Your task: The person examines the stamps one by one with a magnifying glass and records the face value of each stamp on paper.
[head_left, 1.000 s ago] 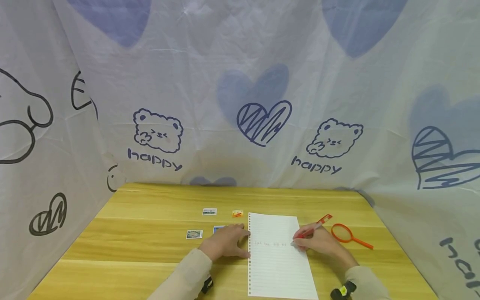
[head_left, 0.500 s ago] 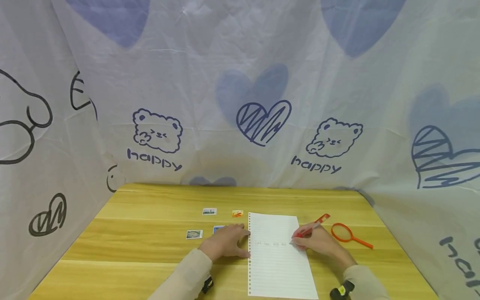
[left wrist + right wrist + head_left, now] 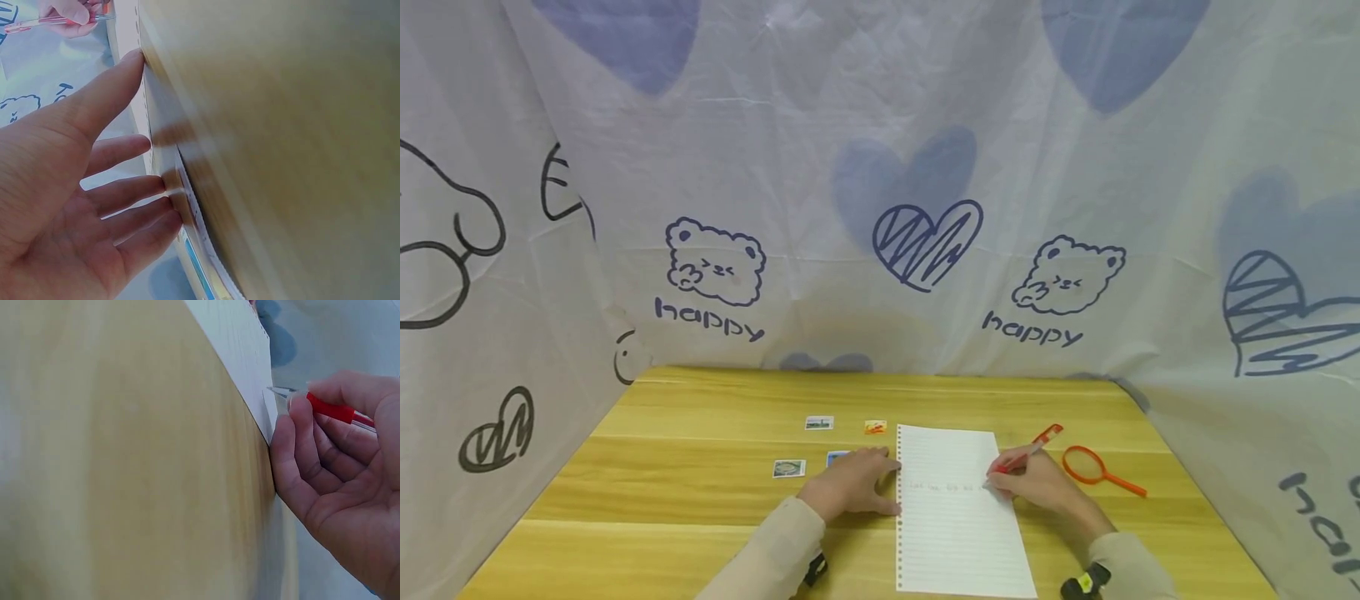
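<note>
A lined sheet of paper [image 3: 958, 542] with holes down its left edge lies on the table. My right hand [image 3: 1037, 481] pinches a red pen [image 3: 1047, 435] between thumb and fingers, its tip at the paper near the end of a faint row of writing [image 3: 943, 486]. In the right wrist view the pen's red grip [image 3: 329, 407] and metal tip show clearly. My left hand [image 3: 852, 483] rests at the paper's left edge. Its fingers [image 3: 128, 194] are spread and slightly bent, thumb and fingertips touching down by the holes.
Several stamps lie left of the paper: a green one [image 3: 788, 468], a grey one [image 3: 819, 423], a yellow one [image 3: 875, 427], and a blue one [image 3: 837, 457] partly behind my left hand. A red magnifying glass [image 3: 1105, 475] lies right of my right hand. A printed cloth [image 3: 820, 167] hangs behind the table.
The right hand with the pen has shifted slightly left, then back right along the row of writing. My left hand and the paper stay in place.
</note>
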A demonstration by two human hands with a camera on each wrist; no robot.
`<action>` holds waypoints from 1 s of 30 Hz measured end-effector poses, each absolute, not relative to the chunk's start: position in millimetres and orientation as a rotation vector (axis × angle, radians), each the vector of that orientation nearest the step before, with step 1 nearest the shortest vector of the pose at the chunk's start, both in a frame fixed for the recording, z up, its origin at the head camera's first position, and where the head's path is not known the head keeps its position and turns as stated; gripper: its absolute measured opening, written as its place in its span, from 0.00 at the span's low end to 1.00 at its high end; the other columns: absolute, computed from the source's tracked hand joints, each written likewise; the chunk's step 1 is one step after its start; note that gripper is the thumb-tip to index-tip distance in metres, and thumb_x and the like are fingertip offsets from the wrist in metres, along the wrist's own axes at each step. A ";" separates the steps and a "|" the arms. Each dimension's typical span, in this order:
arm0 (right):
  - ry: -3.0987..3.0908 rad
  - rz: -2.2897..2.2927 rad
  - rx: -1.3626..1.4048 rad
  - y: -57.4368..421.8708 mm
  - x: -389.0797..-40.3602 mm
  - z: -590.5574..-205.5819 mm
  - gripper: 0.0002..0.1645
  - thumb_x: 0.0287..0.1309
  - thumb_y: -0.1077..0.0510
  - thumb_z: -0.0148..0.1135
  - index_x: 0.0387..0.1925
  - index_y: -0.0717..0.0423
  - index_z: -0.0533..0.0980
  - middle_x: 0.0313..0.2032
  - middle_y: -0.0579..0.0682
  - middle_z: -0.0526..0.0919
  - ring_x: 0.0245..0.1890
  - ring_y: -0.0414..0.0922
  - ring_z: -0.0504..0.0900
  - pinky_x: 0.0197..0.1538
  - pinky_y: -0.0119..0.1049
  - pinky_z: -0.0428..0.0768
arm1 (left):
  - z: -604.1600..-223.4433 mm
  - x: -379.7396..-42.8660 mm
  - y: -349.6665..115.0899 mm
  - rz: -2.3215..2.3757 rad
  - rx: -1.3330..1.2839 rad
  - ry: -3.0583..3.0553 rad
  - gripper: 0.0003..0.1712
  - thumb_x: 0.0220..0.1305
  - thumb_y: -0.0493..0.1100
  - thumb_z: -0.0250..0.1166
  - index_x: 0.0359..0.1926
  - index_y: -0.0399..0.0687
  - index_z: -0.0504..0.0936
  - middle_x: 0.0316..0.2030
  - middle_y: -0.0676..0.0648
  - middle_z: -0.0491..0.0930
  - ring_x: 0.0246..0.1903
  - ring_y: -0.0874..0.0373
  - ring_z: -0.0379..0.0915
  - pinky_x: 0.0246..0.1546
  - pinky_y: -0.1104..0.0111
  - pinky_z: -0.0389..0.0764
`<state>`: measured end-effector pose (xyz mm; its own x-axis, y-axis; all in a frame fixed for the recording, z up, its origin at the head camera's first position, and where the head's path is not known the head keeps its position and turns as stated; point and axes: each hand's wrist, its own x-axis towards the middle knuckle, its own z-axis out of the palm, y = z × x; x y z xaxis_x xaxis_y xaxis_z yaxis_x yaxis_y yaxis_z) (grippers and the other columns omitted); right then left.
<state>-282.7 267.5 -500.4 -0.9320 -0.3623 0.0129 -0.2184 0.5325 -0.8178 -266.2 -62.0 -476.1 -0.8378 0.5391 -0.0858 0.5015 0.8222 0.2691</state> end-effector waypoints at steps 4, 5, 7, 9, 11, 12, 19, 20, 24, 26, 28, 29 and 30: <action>2.604 -1.367 -0.522 267.5 -282.8 -501.0 0.10 0.62 0.56 0.72 0.37 0.61 0.85 0.25 0.51 0.84 0.24 0.36 0.79 0.28 0.29 0.82 | -475.9 -265.9 -61.7 0.344 0.817 2.855 0.41 0.57 0.61 0.76 0.67 0.49 0.79 0.71 0.39 0.74 0.68 0.42 0.73 0.70 0.51 0.76; 2.606 -1.365 -0.527 267.4 -282.9 -501.3 0.10 0.62 0.56 0.72 0.36 0.61 0.85 0.25 0.51 0.84 0.24 0.36 0.79 0.28 0.28 0.81 | -475.8 -265.9 -61.6 0.344 0.817 2.857 0.41 0.57 0.61 0.76 0.67 0.49 0.79 0.71 0.39 0.74 0.68 0.42 0.73 0.70 0.51 0.76; 2.606 -1.366 -0.536 267.3 -283.3 -501.8 0.09 0.61 0.57 0.72 0.36 0.61 0.85 0.25 0.51 0.84 0.24 0.36 0.79 0.27 0.28 0.81 | -475.7 -265.8 -61.5 0.347 0.818 2.853 0.41 0.57 0.61 0.76 0.67 0.49 0.79 0.71 0.39 0.74 0.68 0.42 0.73 0.70 0.51 0.76; 2.605 -1.365 -0.543 267.2 -283.5 -502.2 0.09 0.62 0.57 0.72 0.35 0.61 0.85 0.25 0.51 0.84 0.24 0.36 0.79 0.27 0.28 0.81 | -475.4 -265.6 -61.5 0.349 0.816 2.851 0.40 0.57 0.61 0.76 0.67 0.49 0.79 0.71 0.39 0.74 0.68 0.42 0.73 0.70 0.51 0.76; 2.608 -1.359 -0.549 267.2 -283.5 -502.1 0.09 0.62 0.57 0.71 0.36 0.61 0.85 0.25 0.51 0.84 0.24 0.36 0.79 0.27 0.28 0.81 | -475.3 -265.6 -61.6 0.347 0.816 2.851 0.40 0.57 0.61 0.76 0.67 0.49 0.79 0.71 0.39 0.74 0.68 0.42 0.73 0.70 0.50 0.76; 2.609 -1.358 -0.552 267.4 -283.3 -501.9 0.09 0.63 0.56 0.71 0.36 0.60 0.85 0.25 0.51 0.84 0.24 0.36 0.79 0.27 0.28 0.81 | -475.2 -265.5 -61.6 0.346 0.816 2.852 0.40 0.58 0.61 0.76 0.67 0.49 0.79 0.71 0.39 0.74 0.68 0.42 0.73 0.69 0.50 0.76; 2.609 -1.392 -0.496 271.1 -280.7 -503.8 0.10 0.63 0.58 0.70 0.36 0.63 0.84 0.27 0.49 0.85 0.25 0.35 0.80 0.29 0.29 0.83 | -476.4 -264.9 -61.2 0.353 0.822 2.839 0.41 0.58 0.61 0.76 0.68 0.49 0.78 0.71 0.39 0.73 0.69 0.43 0.72 0.71 0.51 0.75; 2.601 -1.403 -0.494 271.3 -280.2 -503.9 0.10 0.63 0.58 0.70 0.37 0.64 0.84 0.27 0.49 0.85 0.25 0.35 0.80 0.29 0.29 0.84 | -476.7 -265.0 -61.3 0.353 0.818 2.836 0.41 0.58 0.61 0.76 0.68 0.49 0.78 0.71 0.39 0.73 0.69 0.43 0.72 0.71 0.51 0.75; 2.587 -1.415 -0.488 271.3 -279.4 -504.0 0.11 0.63 0.58 0.70 0.38 0.65 0.84 0.29 0.50 0.86 0.26 0.36 0.80 0.30 0.29 0.85 | -477.4 -265.3 -61.6 0.354 0.810 2.832 0.41 0.58 0.61 0.75 0.68 0.50 0.78 0.72 0.40 0.73 0.70 0.43 0.71 0.71 0.51 0.74; 2.587 -1.413 -0.484 271.0 -279.7 -503.6 0.11 0.63 0.58 0.70 0.38 0.64 0.84 0.30 0.51 0.87 0.26 0.36 0.81 0.30 0.29 0.85 | -477.9 -265.5 -61.7 0.348 0.812 2.836 0.41 0.58 0.61 0.75 0.68 0.50 0.78 0.72 0.40 0.72 0.70 0.43 0.71 0.72 0.51 0.74; 2.590 -1.406 -0.482 270.9 -280.4 -503.1 0.11 0.63 0.58 0.70 0.38 0.64 0.84 0.30 0.52 0.87 0.26 0.37 0.81 0.30 0.29 0.84 | -478.1 -265.9 -61.8 0.342 0.818 2.842 0.41 0.58 0.61 0.75 0.68 0.49 0.78 0.72 0.39 0.72 0.70 0.43 0.72 0.71 0.51 0.74; 2.591 -1.403 -0.483 271.0 -280.7 -502.8 0.10 0.63 0.58 0.70 0.38 0.63 0.84 0.30 0.52 0.87 0.26 0.37 0.81 0.30 0.29 0.84 | -478.0 -266.1 -61.8 0.339 0.820 2.847 0.41 0.58 0.61 0.75 0.68 0.49 0.78 0.72 0.39 0.73 0.69 0.43 0.72 0.71 0.51 0.74; 2.593 -1.397 -0.492 270.9 -281.0 -502.4 0.10 0.63 0.58 0.70 0.38 0.63 0.84 0.30 0.52 0.87 0.26 0.37 0.80 0.30 0.29 0.84 | -477.6 -266.2 -61.8 0.339 0.822 2.849 0.41 0.58 0.61 0.75 0.68 0.49 0.78 0.71 0.39 0.73 0.69 0.43 0.72 0.71 0.51 0.74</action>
<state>-281.0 270.9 -502.4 -0.9340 -0.3568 0.0185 -0.2117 0.5109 -0.8331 -266.2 -61.8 -477.6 -0.8369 0.5404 -0.0869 0.5049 0.8236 0.2582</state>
